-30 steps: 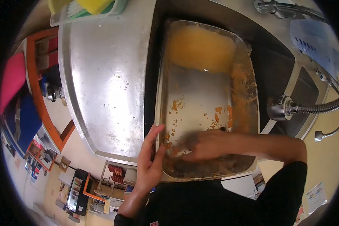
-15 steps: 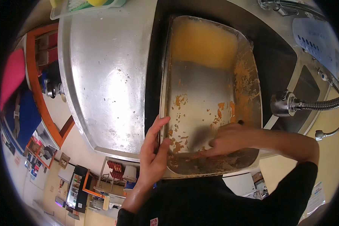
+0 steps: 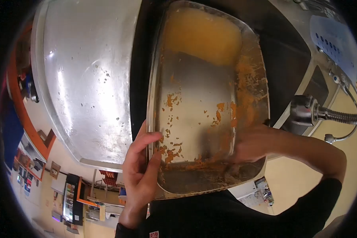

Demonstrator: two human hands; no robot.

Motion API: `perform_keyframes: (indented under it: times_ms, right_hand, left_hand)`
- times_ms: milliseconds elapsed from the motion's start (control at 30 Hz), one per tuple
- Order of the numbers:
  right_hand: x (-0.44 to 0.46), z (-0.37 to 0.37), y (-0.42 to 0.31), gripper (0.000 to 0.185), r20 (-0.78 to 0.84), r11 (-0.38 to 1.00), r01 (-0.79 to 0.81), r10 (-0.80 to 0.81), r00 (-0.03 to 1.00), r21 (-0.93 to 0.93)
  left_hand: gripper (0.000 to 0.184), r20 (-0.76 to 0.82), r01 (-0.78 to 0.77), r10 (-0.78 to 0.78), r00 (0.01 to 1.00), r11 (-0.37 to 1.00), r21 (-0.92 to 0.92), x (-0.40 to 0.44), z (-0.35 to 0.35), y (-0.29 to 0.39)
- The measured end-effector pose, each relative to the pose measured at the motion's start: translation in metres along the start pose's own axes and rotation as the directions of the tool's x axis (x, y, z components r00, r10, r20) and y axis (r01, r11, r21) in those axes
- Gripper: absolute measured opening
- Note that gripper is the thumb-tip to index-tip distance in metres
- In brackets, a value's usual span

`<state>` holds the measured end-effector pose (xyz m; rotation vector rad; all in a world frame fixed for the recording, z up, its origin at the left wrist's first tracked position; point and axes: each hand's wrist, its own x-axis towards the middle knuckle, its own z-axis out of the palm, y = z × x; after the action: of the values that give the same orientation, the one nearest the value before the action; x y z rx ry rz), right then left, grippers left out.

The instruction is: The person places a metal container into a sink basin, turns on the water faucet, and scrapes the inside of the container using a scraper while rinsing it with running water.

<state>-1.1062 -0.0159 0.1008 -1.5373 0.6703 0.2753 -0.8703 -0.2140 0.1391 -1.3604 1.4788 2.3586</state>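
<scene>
Head view: a deep metal pan (image 3: 194, 91) is set over the dark sink (image 3: 283, 67), its far end apparently lower, since cloudy orange water (image 3: 202, 37) is gathered there. Its left rim (image 3: 150, 99) is gripped near the close corner by the left hand (image 3: 142, 166), the fingers curled closed around the edge. The right hand (image 3: 251, 142) is lowered into the near right part and blurred; how far its fingers are spread, and whether anything is held, cannot be told. If the rim were slippery and that single grip loosened, the pan could be twisted or slid by the right hand's pressure, and water could be slopped out. Orange flakes (image 3: 170, 154) could be washed about by such a tilt. Outward, the spray head (image 3: 303, 111) could be knocked by a wide elbow swing, and the metal worktop (image 3: 91, 119) could be splashed.
</scene>
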Motion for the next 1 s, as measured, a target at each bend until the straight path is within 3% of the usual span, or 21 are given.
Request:
perform_keyframes:
  times_ms: [167,233,333,400,467,500,567,633,733,833,933,1000]
  right_hand:
    - [0.027,0.007,-0.006,0.038,-0.177,0.995,0.033,-0.015,0.984,0.098]
    - [0.072,-0.017,-0.018,0.041,-0.151,0.991,0.070,-0.051,0.987,0.117]
    - [0.078,-0.037,-0.022,0.029,-0.002,0.991,0.030,-0.030,1.000,0.130]
    - [0.047,-0.019,-0.011,0.027,-0.071,0.929,-0.080,0.113,0.991,0.362]
    - [0.029,0.000,-0.005,0.026,-0.157,0.908,-0.090,0.167,0.973,0.410]
    - [0.030,0.010,-0.004,0.025,-0.224,0.940,-0.056,0.138,0.965,0.337]
    - [0.039,-0.002,-0.007,0.025,-0.205,0.985,-0.010,0.046,0.978,0.173]
    - [0.074,-0.035,-0.012,0.032,-0.029,0.999,0.032,-0.032,0.999,0.008]
    - [0.093,-0.060,-0.023,0.040,-0.097,0.977,-0.072,0.093,0.991,0.203]
    - [0.056,-0.046,-0.009,0.048,-0.273,0.984,-0.114,0.148,0.950,0.135]
    - [-0.012,-0.035,-0.009,0.046,-0.169,0.919,-0.307,0.353,0.920,0.247]
    - [-0.047,-0.036,-0.024,0.042,-0.079,0.916,-0.357,0.376,0.923,0.181]
  left_hand:
    - [0.042,0.008,-0.036,0.037,0.999,0.999,-0.029,0.003,0.005,0.003]
    - [0.039,-0.003,-0.008,0.008,1.000,1.000,0.004,0.002,0.004,0.002]
    - [0.034,0.031,-0.088,0.086,0.996,0.993,0.080,0.004,0.002,-0.006]
    - [0.035,0.063,-0.140,0.132,0.989,0.982,0.128,0.007,-0.001,-0.009]
    - [0.035,0.059,-0.146,0.140,0.988,0.984,0.100,0.008,0.001,-0.008]
    - [0.036,0.043,-0.136,0.133,0.990,0.988,0.074,0.009,0.002,-0.008]
    - [0.038,0.002,-0.118,0.118,0.993,0.993,0.024,0.009,0.007,-0.005]
    - [0.038,0.000,-0.076,0.076,0.997,0.997,0.002,0.008,0.006,0.000]
    - [0.039,0.007,-0.070,0.070,0.998,0.998,0.001,0.010,0.005,-0.001]
    - [0.044,0.022,-0.051,0.052,0.998,0.998,-0.047,0.011,0.005,-0.002]
    - [0.053,0.063,-0.062,0.066,0.996,0.997,-0.055,0.013,0.001,-0.007]
    - [0.055,0.085,-0.063,0.066,0.994,0.997,-0.044,0.019,-0.001,-0.005]
